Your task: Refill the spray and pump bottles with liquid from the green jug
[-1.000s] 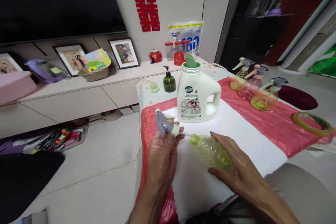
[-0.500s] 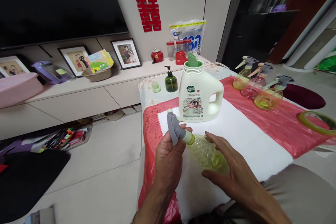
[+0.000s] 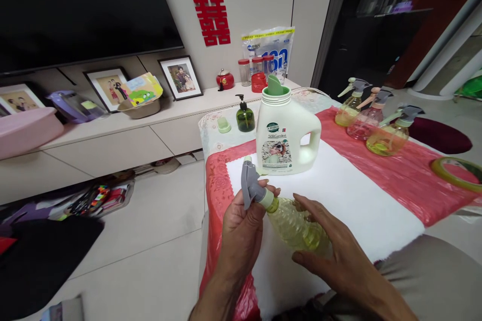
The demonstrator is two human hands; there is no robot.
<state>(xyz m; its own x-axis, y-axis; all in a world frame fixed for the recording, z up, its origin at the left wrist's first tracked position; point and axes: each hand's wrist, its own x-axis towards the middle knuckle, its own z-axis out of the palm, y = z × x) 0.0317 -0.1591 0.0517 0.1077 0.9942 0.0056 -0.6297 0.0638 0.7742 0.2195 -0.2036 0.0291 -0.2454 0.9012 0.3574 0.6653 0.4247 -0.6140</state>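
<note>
Over a red-covered desk (image 3: 414, 185) and its white cloth (image 3: 371, 205), near a pale SilkGarden jug (image 3: 295, 135), you hold a tilted yellow-green spray bottle (image 3: 289, 223).
Your right hand (image 3: 335, 246) has its grip clamped round the bottle's body; best hold it steady without squeezing. Your left hand (image 3: 243, 233) has its grip clamped on the gray trigger head (image 3: 253, 186), near its pale-green collar (image 3: 268, 199). The collar sits on the neck (image 3: 275, 205); whether the threads are engaged cannot be seen, so hold it square and turn gently, easing off if it binds.
</note>
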